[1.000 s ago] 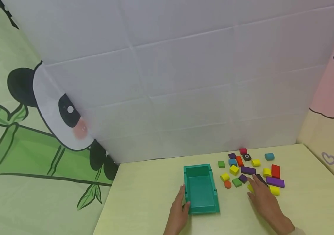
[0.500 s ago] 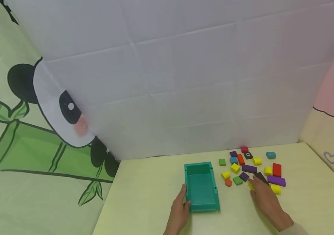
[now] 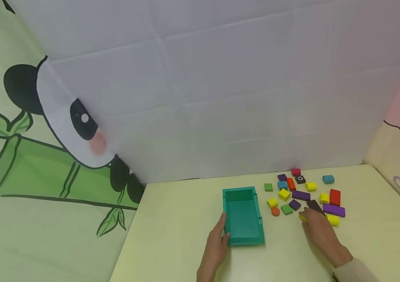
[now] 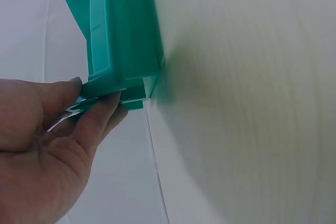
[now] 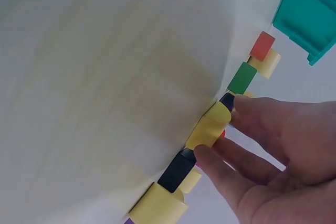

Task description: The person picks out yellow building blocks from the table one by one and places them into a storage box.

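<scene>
My left hand (image 3: 216, 243) grips the left side of a teal plastic box (image 3: 244, 221) on the table. In the left wrist view, thumb and fingers pinch the projecting rim of the teal box (image 4: 126, 30). To the right, my right hand (image 3: 321, 231) is at the near edge of a group of coloured blocks. Its thumb and fingertips pinch the two ends of a yellow block with a rounded side (image 5: 209, 125), seen in the right wrist view; the head view mostly hides it. A black block (image 3: 314, 207) lies just beyond the fingers.
Several blocks lie around: a green one (image 3: 286, 209), an orange disc (image 3: 275, 212), a long purple one (image 3: 334, 210), a red one (image 3: 335, 197) and a blue one (image 3: 328, 179). A white sheet (image 3: 221, 117) hangs behind the table (image 3: 172, 227).
The head view has tilted down, so everything sits higher in it. My right fingers have closed in on the yellow block. The left hand keeps its hold on the teal box.
</scene>
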The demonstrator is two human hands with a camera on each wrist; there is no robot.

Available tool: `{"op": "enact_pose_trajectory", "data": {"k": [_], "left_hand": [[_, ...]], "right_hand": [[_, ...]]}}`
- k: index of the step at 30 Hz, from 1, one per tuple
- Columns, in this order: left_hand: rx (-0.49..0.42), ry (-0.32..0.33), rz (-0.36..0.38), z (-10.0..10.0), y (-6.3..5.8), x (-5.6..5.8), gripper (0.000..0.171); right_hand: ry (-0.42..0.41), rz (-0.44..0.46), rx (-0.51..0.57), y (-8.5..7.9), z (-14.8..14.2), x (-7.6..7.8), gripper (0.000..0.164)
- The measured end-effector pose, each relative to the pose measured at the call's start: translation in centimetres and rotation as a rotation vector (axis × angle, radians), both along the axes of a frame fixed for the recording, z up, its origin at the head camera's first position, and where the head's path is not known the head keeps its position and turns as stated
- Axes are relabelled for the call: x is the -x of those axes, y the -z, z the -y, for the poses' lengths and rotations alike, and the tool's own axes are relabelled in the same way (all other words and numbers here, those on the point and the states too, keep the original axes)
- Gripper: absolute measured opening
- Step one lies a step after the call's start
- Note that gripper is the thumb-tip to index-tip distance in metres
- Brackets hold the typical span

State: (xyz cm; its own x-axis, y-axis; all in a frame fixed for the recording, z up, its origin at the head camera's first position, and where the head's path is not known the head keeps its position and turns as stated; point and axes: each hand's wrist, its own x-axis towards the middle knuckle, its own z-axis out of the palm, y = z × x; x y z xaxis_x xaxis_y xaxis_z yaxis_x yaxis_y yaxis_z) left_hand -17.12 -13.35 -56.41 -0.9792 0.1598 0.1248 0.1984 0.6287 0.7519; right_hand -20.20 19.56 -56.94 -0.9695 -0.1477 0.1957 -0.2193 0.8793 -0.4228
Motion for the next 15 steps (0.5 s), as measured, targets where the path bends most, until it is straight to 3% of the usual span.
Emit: {"op": "enact_pose_trajectory", "data": {"k": [8,15], "left_hand": [[0.0,0.022,-0.042,0.1,-0.3,0.1,0.063],[-0.012,0.033,-0.063,0.1,-0.5,0.3,0.063]], "right_hand": [[-0.017,-0.039,0.035,0.0,-0.2,0.6,0.024],[0.001,0.019,0.035,-0.1,-0.3,1.6,0.024]]}}
